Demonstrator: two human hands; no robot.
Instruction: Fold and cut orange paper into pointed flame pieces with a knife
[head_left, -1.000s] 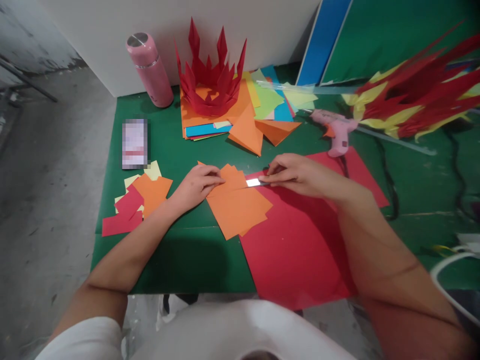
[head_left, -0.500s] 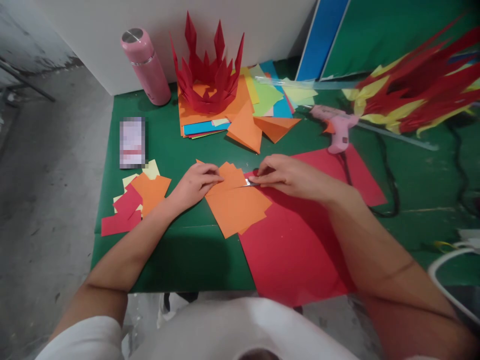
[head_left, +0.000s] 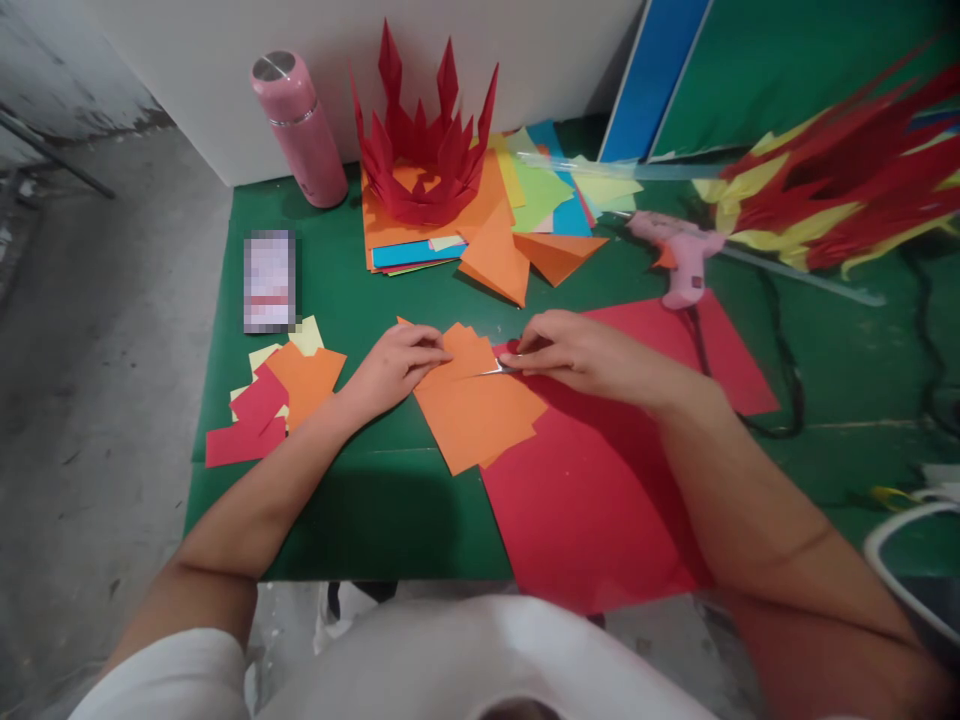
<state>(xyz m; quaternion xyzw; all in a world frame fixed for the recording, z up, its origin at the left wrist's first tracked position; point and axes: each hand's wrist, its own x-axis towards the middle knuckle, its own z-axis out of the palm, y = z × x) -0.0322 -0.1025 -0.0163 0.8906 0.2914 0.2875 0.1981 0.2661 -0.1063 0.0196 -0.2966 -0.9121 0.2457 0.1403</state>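
My left hand (head_left: 396, 365) lies with curled fingers pressed on a small stack of orange paper squares (head_left: 480, 410) in the middle of the green table (head_left: 360, 500). My right hand (head_left: 574, 352) is closed on a thin metal blade (head_left: 496, 369). The blade's tip lies flat on the right edge of the orange squares, close to my left fingertips. A large red sheet (head_left: 600, 490) lies under my right forearm and partly under the orange stack.
At the back stand a pink flask (head_left: 298, 130), a red paper crown (head_left: 427, 150) on a stack of coloured sheets (head_left: 540, 195), and two folded orange triangles (head_left: 525, 260). A pink glue gun (head_left: 679, 255) lies to the right, a phone (head_left: 269, 281) and paper scraps (head_left: 277, 395) to the left.
My right hand has slid a little to the left, so less of the blade shows beyond its fingers. My left hand stays on the orange squares.
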